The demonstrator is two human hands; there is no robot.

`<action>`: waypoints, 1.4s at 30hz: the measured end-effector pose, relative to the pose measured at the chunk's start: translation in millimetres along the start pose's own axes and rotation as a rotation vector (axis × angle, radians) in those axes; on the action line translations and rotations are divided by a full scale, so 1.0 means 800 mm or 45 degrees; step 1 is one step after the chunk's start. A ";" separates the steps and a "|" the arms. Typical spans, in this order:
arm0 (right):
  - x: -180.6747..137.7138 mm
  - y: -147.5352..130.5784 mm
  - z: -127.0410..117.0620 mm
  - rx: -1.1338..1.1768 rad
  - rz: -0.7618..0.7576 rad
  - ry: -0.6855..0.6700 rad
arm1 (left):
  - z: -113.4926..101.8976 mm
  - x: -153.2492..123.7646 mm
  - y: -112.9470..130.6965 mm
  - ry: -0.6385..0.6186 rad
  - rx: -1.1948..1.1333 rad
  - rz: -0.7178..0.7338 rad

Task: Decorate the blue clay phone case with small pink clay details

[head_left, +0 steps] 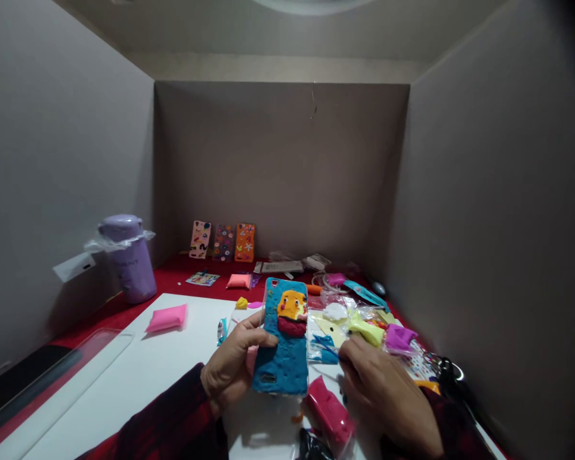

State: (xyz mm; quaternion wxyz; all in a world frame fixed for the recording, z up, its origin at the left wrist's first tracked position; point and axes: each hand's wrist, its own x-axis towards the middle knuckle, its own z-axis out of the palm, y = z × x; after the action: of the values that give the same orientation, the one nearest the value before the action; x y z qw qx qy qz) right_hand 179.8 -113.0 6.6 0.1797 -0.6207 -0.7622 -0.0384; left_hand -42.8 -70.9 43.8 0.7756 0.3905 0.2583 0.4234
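My left hand (237, 354) is closed on the left edge of a phone case (282, 367), holding it tilted up toward me. Blue clay covers the case, with a yellow clay figure (291, 305) above a dark red clay piece (292, 326). To its right, my right hand (381, 383) is closed, fingers pinched around the end of a thin blue stick (326, 344). Behind the stick lies a clear bag with blue clay (323, 354). A deep pink clay packet (329, 412) rests between my hands, nearer to me.
A purple bottle (131, 262) stands at the left. Pink clay packet (167, 317) lies on the white board (124, 370). Three decorated cases, including an orange one (245, 243), lean at the back. Yellow (367, 329) and purple (400, 337) clay packets crowd the right side.
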 end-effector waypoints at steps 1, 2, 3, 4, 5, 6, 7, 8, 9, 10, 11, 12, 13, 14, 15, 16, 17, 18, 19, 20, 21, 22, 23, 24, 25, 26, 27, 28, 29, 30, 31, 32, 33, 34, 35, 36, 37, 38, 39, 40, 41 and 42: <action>0.001 0.000 -0.002 0.022 0.005 0.076 | 0.000 0.000 0.000 0.003 -0.004 0.008; 0.002 0.000 -0.005 0.065 0.008 0.148 | 0.001 0.000 0.001 0.004 -0.009 0.017; 0.003 -0.001 -0.008 0.134 0.005 0.210 | 0.001 0.000 0.001 0.007 -0.016 0.028; 0.003 -0.003 -0.011 0.227 -0.003 0.254 | 0.001 0.000 0.001 0.014 -0.022 0.038; 0.003 -0.005 -0.014 0.336 -0.023 0.277 | 0.001 0.001 0.001 0.020 -0.029 0.044; 0.002 -0.007 -0.017 0.442 -0.052 0.291 | 0.002 0.001 0.002 0.027 -0.036 0.046; 0.000 -0.010 -0.020 0.531 -0.083 0.300 | 0.002 0.002 0.002 0.033 -0.041 0.044; -0.001 -0.012 -0.022 0.593 -0.106 0.309 | 0.002 0.002 0.002 0.040 -0.044 0.038; -0.003 -0.014 -0.024 0.627 -0.116 0.325 | 0.003 0.002 0.003 0.047 -0.044 0.031; -0.004 -0.016 -0.026 0.639 -0.120 0.346 | 0.003 0.002 0.003 0.055 -0.040 0.022; -0.006 -0.017 -0.026 0.641 -0.119 0.370 | 0.004 0.001 0.003 0.062 -0.037 0.013; -0.006 -0.017 -0.027 0.638 -0.116 0.390 | 0.005 0.001 0.004 0.067 -0.032 0.004; -0.006 -0.018 -0.027 0.634 -0.114 0.407 | 0.005 0.001 0.004 0.068 -0.029 -0.001; -0.006 -0.018 -0.027 0.629 -0.120 0.418 | 0.005 0.000 0.004 0.061 -0.028 -0.005; -0.006 -0.018 -0.026 0.626 -0.134 0.427 | 0.006 0.000 0.004 0.047 -0.028 -0.008; -0.005 -0.018 -0.025 0.622 -0.158 0.436 | 0.006 0.000 0.004 0.029 -0.029 -0.008; -0.004 -0.019 -0.025 0.616 -0.182 0.448 | 0.005 0.000 0.003 0.011 -0.028 -0.005; -0.004 -0.019 -0.024 0.609 -0.207 0.461 | 0.005 0.000 0.003 -0.002 -0.024 -0.001; -0.003 -0.020 -0.024 0.603 -0.226 0.473 | 0.005 0.000 0.003 -0.012 -0.020 0.001; -0.003 -0.020 -0.024 0.599 -0.238 0.483 | 0.005 0.000 0.002 -0.018 -0.014 0.000; -0.003 -0.021 -0.024 0.597 -0.245 0.489 | 0.004 0.001 0.002 -0.019 -0.008 -0.003; -0.003 -0.021 -0.024 0.598 -0.252 0.493 | 0.004 0.001 0.002 -0.018 -0.003 -0.010; -0.003 -0.021 -0.024 0.601 -0.257 0.496 | 0.005 0.001 0.002 -0.018 0.000 -0.018; -0.003 -0.021 -0.025 0.602 -0.263 0.504 | 0.005 0.001 0.002 -0.019 0.002 -0.025; -0.003 -0.020 -0.025 0.602 -0.269 0.514 | 0.005 0.001 0.001 -0.019 0.004 -0.031; -0.003 -0.020 -0.025 0.600 -0.276 0.523 | 0.005 0.001 0.001 -0.019 0.005 -0.035; -0.004 -0.020 -0.025 0.597 -0.282 0.529 | 0.005 0.001 0.001 -0.021 0.005 -0.037; -0.004 -0.020 -0.026 0.595 -0.287 0.536 | 0.004 0.001 0.001 -0.025 0.004 -0.040; -0.004 -0.020 -0.026 0.595 -0.292 0.542 | 0.004 0.000 0.001 -0.031 0.004 -0.043; -0.004 -0.020 -0.026 0.594 -0.296 0.545 | 0.004 0.000 0.000 -0.039 0.004 -0.045; -0.004 -0.020 -0.026 0.593 -0.295 0.544 | 0.003 0.000 0.000 -0.046 0.006 -0.045; -0.004 -0.020 -0.025 0.591 -0.291 0.540 | 0.003 0.000 -0.001 -0.051 0.009 -0.042; -0.004 -0.020 -0.025 0.588 -0.287 0.536 | 0.002 0.000 -0.001 -0.051 0.013 -0.039; -0.005 -0.020 -0.025 0.584 -0.283 0.532 | 0.002 0.001 -0.001 -0.049 0.017 -0.039; -0.005 -0.020 -0.025 0.579 -0.281 0.529 | 0.002 0.001 -0.001 -0.045 0.017 -0.041; -0.005 -0.020 -0.025 0.574 -0.278 0.529 | 0.001 0.001 -0.001 -0.044 0.015 -0.044; -0.005 -0.020 -0.025 0.570 -0.278 0.529 | 0.001 0.001 -0.001 -0.046 0.009 -0.051; -0.004 -0.020 -0.025 0.567 -0.276 0.527 | 0.001 0.001 -0.001 -0.046 0.001 -0.056; -0.004 -0.020 -0.026 0.565 -0.271 0.523 | 0.001 0.002 -0.001 -0.047 -0.008 -0.059; -0.004 -0.021 -0.026 0.565 -0.265 0.522 | 0.000 0.002 -0.001 -0.050 -0.017 -0.061; -0.004 -0.021 -0.026 0.566 -0.261 0.520 | 0.000 0.002 -0.001 -0.055 -0.023 -0.062; -0.004 -0.021 -0.027 0.567 -0.256 0.518 | -0.001 0.002 -0.001 -0.061 -0.026 -0.063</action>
State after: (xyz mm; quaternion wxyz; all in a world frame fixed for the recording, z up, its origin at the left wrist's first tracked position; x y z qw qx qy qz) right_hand 169.0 -125.9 28.3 0.4553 -0.4673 -0.7578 -0.0115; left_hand -41.9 -69.6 42.4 0.7957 0.3860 0.2450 0.3973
